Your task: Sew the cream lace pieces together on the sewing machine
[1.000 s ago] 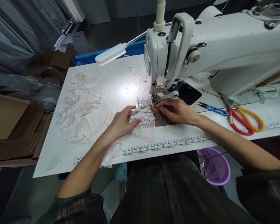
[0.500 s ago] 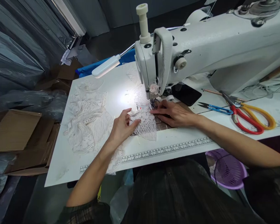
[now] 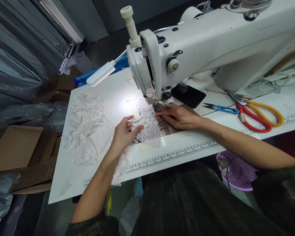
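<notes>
White lace fabric [image 3: 149,131] lies under the presser foot [image 3: 156,107] of a white sewing machine [image 3: 199,46]. My left hand [image 3: 125,132] grips the left edge of this lace between thumb and fingers, the thumb lying on top. Close to the presser foot, my right hand [image 3: 178,116] rests with its fingertips at the lace's right edge, the fingers held together; whether they pinch the cloth is hidden. A larger heap of lace [image 3: 88,127] spreads to the left, and part of the lace hangs over the table's front edge.
Right of the machine head lie a black phone [image 3: 188,95], blue thread snips [image 3: 221,108] and scissors [image 3: 255,119] with red and yellow handles. A lamp [image 3: 102,72] shines on the table [image 3: 61,177]. Cardboard boxes [image 3: 14,147] stand left; a purple basket [image 3: 236,172] is below.
The camera view has shifted and tilted slightly. My right hand's fingers have drawn closer together near the presser foot. My left hand stays on the lace.
</notes>
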